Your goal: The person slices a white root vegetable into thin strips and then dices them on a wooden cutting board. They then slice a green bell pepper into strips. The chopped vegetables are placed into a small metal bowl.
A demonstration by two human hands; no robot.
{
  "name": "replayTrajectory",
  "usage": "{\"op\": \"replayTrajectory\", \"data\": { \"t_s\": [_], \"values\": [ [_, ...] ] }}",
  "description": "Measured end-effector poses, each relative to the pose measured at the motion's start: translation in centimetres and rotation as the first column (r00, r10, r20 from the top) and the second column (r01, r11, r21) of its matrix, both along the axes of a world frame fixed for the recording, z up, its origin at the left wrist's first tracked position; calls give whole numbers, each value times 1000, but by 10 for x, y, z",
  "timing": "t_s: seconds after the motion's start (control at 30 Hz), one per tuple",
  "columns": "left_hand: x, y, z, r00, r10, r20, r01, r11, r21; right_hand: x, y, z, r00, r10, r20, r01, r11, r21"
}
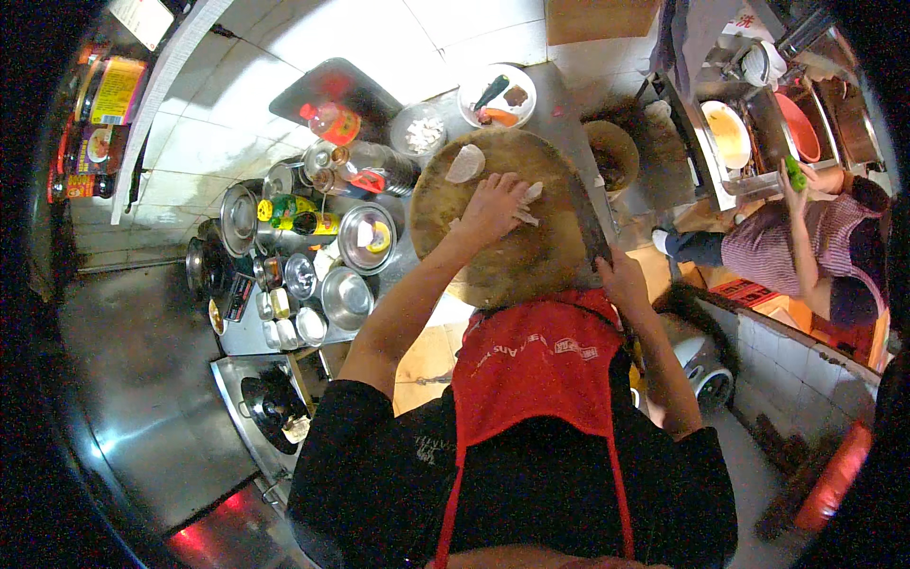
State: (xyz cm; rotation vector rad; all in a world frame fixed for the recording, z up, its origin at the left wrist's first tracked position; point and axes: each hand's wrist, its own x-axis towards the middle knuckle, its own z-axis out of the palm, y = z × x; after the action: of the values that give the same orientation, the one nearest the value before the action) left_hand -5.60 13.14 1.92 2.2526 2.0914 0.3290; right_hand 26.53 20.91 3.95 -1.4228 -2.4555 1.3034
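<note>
A thick round wooden chopping block (521,261) stands at the counter in front of me. On it, my left hand (495,209) bends its fingers over some pale food slices (529,204), pressing on them. Another pale, flat piece of food (465,164) lies beyond that hand, towards the block's far left. My right hand (621,280) is closed round the handle of a dark-bladed kitchen knife (592,223), held along the block's right edge, away from the slices. The exact kind of food cannot be made out.
A bowl of white pieces (419,131) and a white plate with vegetables (512,106) stand behind the block. Bottles (334,123), metal bowls (348,297) and seasoning tubs crowd the left counter. At right, another person (806,232) holds something green by a sink.
</note>
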Motion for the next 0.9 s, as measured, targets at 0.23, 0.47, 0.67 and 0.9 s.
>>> {"op": "replayTrajectory", "data": {
  "t_s": [0.23, 0.47, 0.67, 0.9],
  "values": [
    [32, -13, 3, 897, 378, 228, -312, 908, -278, -39, 17, -6, 981, 192, 16, -191, 965, 181],
    [38, -71, 1, 797, 404, 450, -420, 905, -68, -54, 21, 24, 896, 385, 222, -427, 883, 193],
    [33, -130, -17, 569, 758, 319, -802, 596, 15, -51, 12, 25, 949, 267, 169, -298, 934, 197],
    [16, -104, -39, 843, 384, 377, -469, 868, 163, -40, 16, -5, 945, 293, 145, -320, 916, 241]
  ]
}}
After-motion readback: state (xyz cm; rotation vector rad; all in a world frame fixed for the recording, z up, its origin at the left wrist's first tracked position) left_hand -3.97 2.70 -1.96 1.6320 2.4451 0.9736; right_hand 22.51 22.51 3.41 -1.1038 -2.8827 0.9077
